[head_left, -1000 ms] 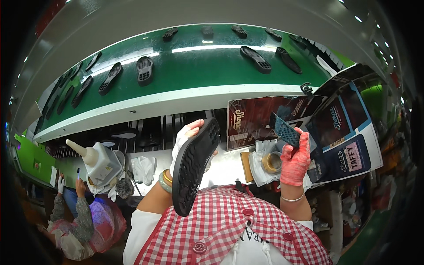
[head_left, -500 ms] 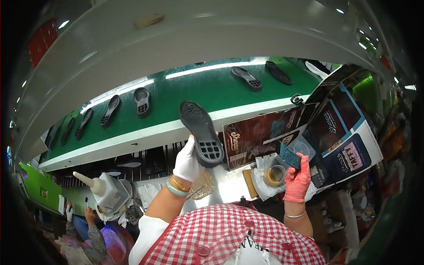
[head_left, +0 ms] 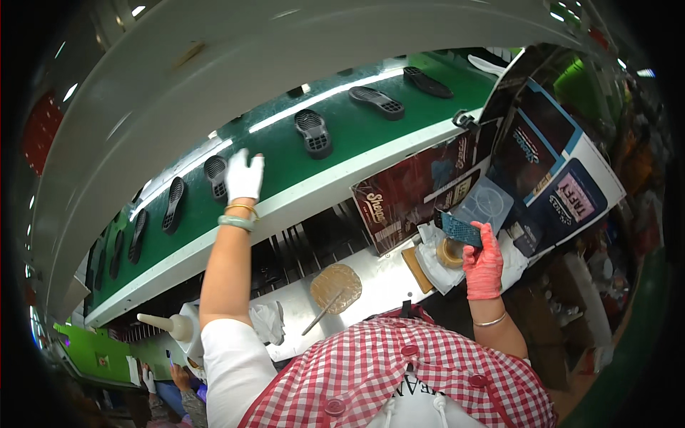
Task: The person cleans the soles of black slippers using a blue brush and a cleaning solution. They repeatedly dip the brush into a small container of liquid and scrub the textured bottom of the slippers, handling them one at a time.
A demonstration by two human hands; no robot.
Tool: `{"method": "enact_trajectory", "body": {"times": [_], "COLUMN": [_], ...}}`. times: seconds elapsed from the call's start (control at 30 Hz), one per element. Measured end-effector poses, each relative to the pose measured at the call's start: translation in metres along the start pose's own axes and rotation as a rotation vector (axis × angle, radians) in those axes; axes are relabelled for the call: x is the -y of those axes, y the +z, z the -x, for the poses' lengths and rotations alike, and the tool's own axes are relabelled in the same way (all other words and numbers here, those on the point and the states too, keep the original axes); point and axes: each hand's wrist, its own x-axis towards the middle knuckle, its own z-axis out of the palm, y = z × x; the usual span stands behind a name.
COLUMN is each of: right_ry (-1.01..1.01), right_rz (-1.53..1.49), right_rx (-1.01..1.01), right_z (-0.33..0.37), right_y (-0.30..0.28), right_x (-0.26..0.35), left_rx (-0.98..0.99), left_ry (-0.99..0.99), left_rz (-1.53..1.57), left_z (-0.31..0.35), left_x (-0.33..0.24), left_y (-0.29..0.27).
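My left hand [head_left: 244, 177], in a white glove, is stretched out over the green belt with its fingers spread. It is right beside a black shoe sole [head_left: 215, 177]; whether it touches the sole I cannot tell. Another black sole [head_left: 312, 133] lies on the belt [head_left: 275, 157] to the right of that hand. My right hand [head_left: 484, 262], in a pinkish-red glove, pinches a blue textured pad [head_left: 460, 228] between fingers and thumb. The pad hangs above a round tan-rimmed pot [head_left: 449, 251] and a clear plastic lid [head_left: 486, 203].
More soles [head_left: 377, 102] lie in a row along the belt. Cardboard panels [head_left: 421, 189] stand on the right. On the metal bench are a brown round sheet with a stick [head_left: 335, 289] and a white spouted bottle [head_left: 178, 327]. Another person's hand [head_left: 180, 376] shows at lower left.
The sole my left hand held is now on the belt, released. That hand has moved left and away to the neighbouring sole. My right hand still holds the blue pad.
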Motion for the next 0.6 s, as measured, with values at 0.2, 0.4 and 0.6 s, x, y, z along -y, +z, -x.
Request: {"method": "enact_trajectory", "body": {"times": [0.2,0.4,0.6], "right_ry": [0.036,-0.017,-0.089], "right_rz": [0.032,0.227,0.679], "right_rx": [-0.015,-0.092,-0.15], "right_z": [0.003,-0.009,-0.029], "right_y": [-0.011,-0.053,-0.091], "right_x": [-0.005,-0.004,0.004], "left_rx": [0.524,0.113,0.302], "left_ry": [-0.653,-1.127,-0.604], "left_rz": [-0.424,0.958,1.798], "left_z": [-0.032,0.001,0.136], "left_x": [0.078,0.072,-0.049], "left_y": [-0.052,-0.073,-0.096]}}
